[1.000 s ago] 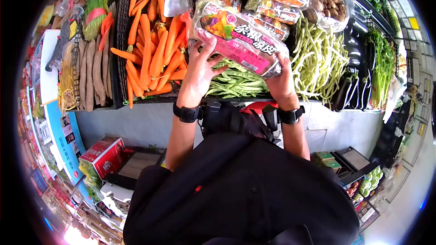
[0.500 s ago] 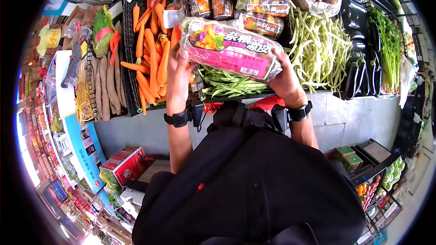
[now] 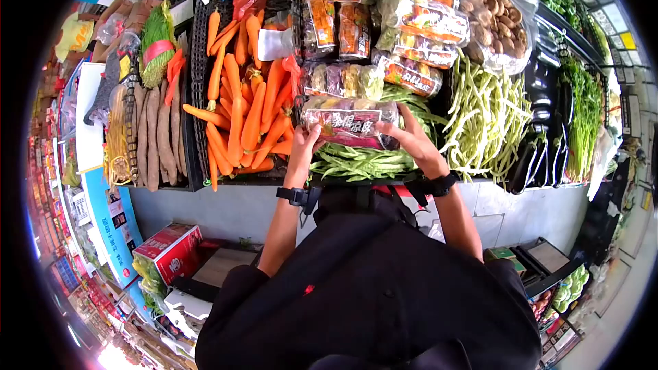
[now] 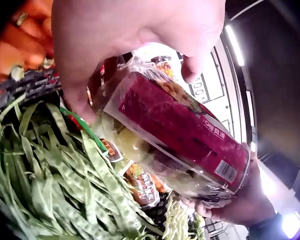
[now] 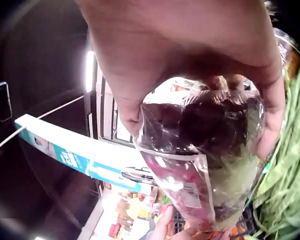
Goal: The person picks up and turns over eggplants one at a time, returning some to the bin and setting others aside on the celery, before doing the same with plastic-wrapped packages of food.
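Note:
A clear-wrapped cold noodle pack (image 3: 349, 123) with a dark pink label is held level between both hands, over the flat green beans (image 3: 363, 162). My left hand (image 3: 301, 155) grips its left end, thumb on the front. At the other end my right hand (image 3: 418, 142) holds on, fingers and thumb spread around it. In the left wrist view, the pack (image 4: 180, 132) shows its pink side and barcode, and in the right wrist view its dark end (image 5: 205, 127) sits between thumb and fingers. Another wrapped pack (image 3: 343, 81) lies just beyond the held one.
Carrots (image 3: 236, 113) fill the crate on the left, beside long brown roots (image 3: 161, 137). More noodle packs (image 3: 425, 17) with orange labels are stacked at the back. To the right are pale long beans (image 3: 486, 116), bagged mushrooms (image 3: 497, 24) and eggplants (image 3: 538, 130).
Both hands have lowered the noodle pack from close to the head camera, down toward the green beans. Packs behind it that it covered now show.

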### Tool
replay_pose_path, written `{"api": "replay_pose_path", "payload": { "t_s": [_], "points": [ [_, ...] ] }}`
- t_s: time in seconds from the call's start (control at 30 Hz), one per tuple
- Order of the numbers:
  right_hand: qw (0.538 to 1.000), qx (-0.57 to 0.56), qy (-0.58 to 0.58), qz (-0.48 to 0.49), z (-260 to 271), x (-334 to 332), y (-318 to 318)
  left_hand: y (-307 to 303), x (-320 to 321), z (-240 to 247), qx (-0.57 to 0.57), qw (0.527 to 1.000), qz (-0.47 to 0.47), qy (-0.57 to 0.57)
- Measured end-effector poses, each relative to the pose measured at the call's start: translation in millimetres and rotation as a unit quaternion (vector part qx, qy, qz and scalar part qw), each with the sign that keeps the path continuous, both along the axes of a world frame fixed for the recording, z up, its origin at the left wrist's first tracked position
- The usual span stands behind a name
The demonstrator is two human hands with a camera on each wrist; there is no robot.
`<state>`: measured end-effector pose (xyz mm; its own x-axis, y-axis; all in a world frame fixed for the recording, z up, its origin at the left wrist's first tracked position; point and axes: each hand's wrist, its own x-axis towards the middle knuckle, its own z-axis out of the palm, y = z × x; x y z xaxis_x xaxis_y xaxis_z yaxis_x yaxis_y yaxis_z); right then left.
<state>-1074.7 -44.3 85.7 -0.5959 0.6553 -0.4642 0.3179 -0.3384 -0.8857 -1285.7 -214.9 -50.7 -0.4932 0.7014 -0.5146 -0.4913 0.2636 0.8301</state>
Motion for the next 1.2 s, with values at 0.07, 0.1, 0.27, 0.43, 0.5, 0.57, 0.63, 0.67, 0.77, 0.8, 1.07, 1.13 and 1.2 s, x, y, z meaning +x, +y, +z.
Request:
{"api": "replay_pose_path", "payload": {
  "t_s": [0.07, 0.1, 0.27, 0.43, 0.5, 0.57, 0.63, 0.67, 0.77, 0.8, 1.07, 1.13, 1.2],
  "points": [
    [0.996, 0.073, -0.034, 0.047, -19, -17, 27, 14, -10, -19, 0.039, 0.998, 0.049, -0.029],
    [0.993, 0.094, -0.016, 0.063, -26, -25, 40, 23, -19, -26, 0.059, 0.995, 0.068, -0.038],
    [0.984, 0.135, 0.037, 0.108, -41, -67, 95, 100, -67, 4, 0.084, 0.981, 0.103, 0.14],
    [0.983, 0.173, 0.048, 0.047, -93, -96, 128, 141, -112, -7, 0.082, 0.967, -0.012, 0.24],
    [0.973, 0.222, -0.045, 0.047, -104, -94, 130, 141, -120, -15, -0.008, 0.92, -0.09, 0.381],
    [0.936, 0.347, -0.053, 0.001, -125, -95, 125, 136, -118, -12, -0.029, 0.912, -0.072, 0.402],
    [0.897, 0.434, -0.081, 0.027, -111, -99, 120, 131, -118, -11, -0.02, 0.916, -0.045, 0.399],
    [0.884, 0.462, -0.065, 0.036, -104, -101, 120, 128, -120, -12, -0.02, 0.917, -0.034, 0.397],
    [0.869, 0.489, -0.05, 0.065, -64, -120, 131, 137, -139, -11, 0.02, 0.914, -0.017, 0.406],
    [0.844, 0.53, -0.045, 0.074, -45, -131, 142, 145, -148, 6, 0.024, 0.953, -0.033, 0.299],
    [0.82, 0.555, -0.116, 0.075, 1, -229, 294, 286, -208, 62, 0.205, 0.955, 0.049, 0.208],
    [0.801, 0.577, -0.157, 0.042, -34, -243, 331, 312, -221, 56, 0.247, 0.935, 0.061, 0.247],
    [0.738, 0.638, -0.197, 0.104, -43, -255, 350, 332, -236, 58, 0.225, 0.915, 0.071, 0.326]
  ]
}}
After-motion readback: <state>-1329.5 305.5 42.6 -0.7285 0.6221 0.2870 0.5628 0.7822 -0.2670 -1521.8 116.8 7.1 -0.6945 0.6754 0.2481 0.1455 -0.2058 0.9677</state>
